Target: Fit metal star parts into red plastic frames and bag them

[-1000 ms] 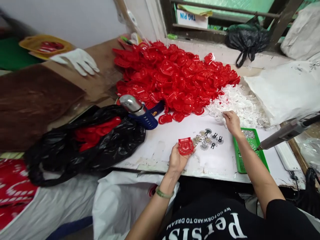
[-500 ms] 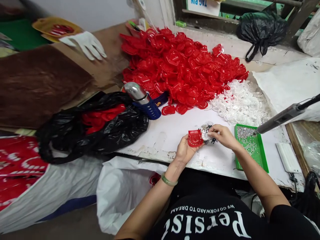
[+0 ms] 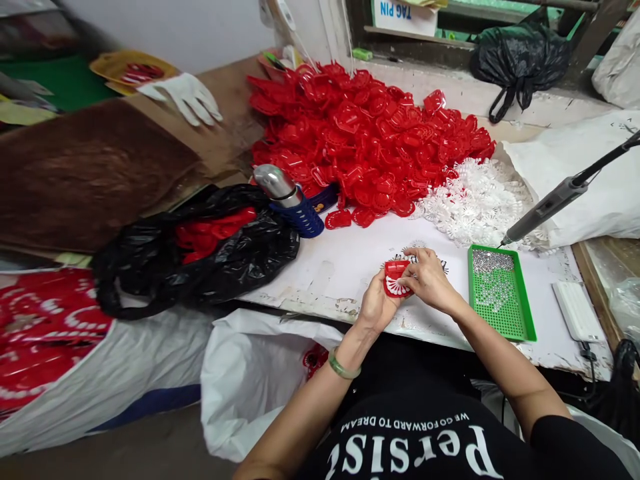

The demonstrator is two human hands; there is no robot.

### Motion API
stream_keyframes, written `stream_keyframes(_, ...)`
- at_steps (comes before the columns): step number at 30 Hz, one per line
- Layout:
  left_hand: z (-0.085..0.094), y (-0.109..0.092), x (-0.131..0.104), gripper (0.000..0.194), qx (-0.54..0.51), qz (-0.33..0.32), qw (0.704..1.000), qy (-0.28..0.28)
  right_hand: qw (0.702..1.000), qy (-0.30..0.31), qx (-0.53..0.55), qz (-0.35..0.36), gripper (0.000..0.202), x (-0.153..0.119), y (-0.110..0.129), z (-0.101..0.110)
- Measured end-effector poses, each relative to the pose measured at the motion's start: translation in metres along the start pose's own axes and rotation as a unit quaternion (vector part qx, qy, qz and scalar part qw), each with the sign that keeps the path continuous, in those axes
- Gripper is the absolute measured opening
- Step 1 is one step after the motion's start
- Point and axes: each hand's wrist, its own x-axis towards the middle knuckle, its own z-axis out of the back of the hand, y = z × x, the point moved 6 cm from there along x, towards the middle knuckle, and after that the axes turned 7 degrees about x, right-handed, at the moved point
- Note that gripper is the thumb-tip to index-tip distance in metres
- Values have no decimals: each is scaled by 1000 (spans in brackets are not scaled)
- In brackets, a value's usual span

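Observation:
A small red plastic piece [image 3: 396, 268] with a rounded edge is held in my left hand [image 3: 374, 304], whose fingers are curled beneath and around it. Against its lower, curved part lies a white fan-shaped plastic piece [image 3: 393, 288]. My right hand [image 3: 431, 279] pinches this white piece at its right side and covers part of both. Both hands are just above the table's front edge. Partly hidden behind my right hand, dark spiky shapes [image 3: 444, 265] show on the white tabletop.
A heap of red pieces [image 3: 360, 133] and a pile of white pieces [image 3: 475, 200] lie behind. To the right are a green tray [image 3: 528, 310] of small metal parts and a hanging powered screwdriver [image 3: 545, 210]. A flask [image 3: 300, 217] and black bag [image 3: 240, 267] stand left.
My right hand has moved left and brought the white fan-shaped piece onto the red piece. The hanging screwdriver has swung up from the tray. The view has shifted slightly.

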Motion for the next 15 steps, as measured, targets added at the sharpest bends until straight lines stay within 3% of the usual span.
stream_keyframes(3,-1,4,-5,40,3,-16,1000,12,1000,-16,13,-8,13,-9,-3,-3)
stream_keyframes(6,0,8,-9,31,8,-32,999,13,996,-80,48,-7,13,-22,-5,-4)
stream_keyframes(10,1,10,-17,28,48,-71,996,5,966,-189,174,-38,38,-42,-14,-11)
stream_keyframes(12,0,10,-21,29,66,-93,993,5,941,-186,268,-93,42,-47,-23,-22)
stream_keyframes(15,-1,12,-28,28,84,-111,990,7,897,-131,393,-156,38,-50,-28,-40)
